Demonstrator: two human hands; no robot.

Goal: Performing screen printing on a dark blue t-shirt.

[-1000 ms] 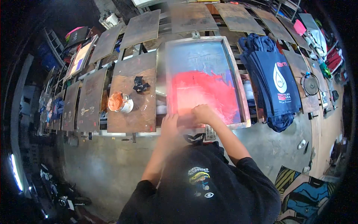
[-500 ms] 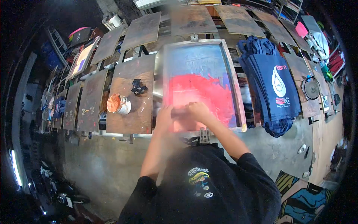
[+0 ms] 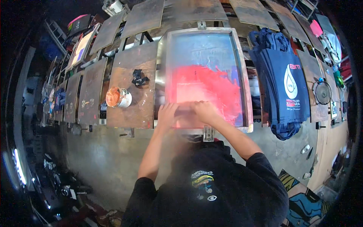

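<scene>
A framed printing screen (image 3: 245, 87) lies before me, its mesh bluish at the far end and covered with wet pinkish-red ink (image 3: 206, 81) over the middle and near part. Across the near part of the mesh sits a squeegee (image 3: 185, 109), mostly covered by my fingers and somewhat blurred. My left hand (image 3: 167, 114) is closed round its left end, by the frame's left side. Nearer the middle, my right hand (image 3: 206, 111) grips the other end, knuckles up. A metal clamp (image 3: 208, 133) holds the frame's near edge.
On the wooden board at left stand an ink-smeared white tub (image 3: 124, 97) and a crumpled black scrap (image 3: 140, 77). Navy printed bags (image 3: 289, 85) are stacked on the right. Farther right lies a round dark object (image 3: 323, 92). More boards (image 3: 142, 19) line the far side.
The view has shifted, so the screen and boards appear higher up. Both hands keep their grip on the squeegee near the screen's near end; it has barely moved over the mesh.
</scene>
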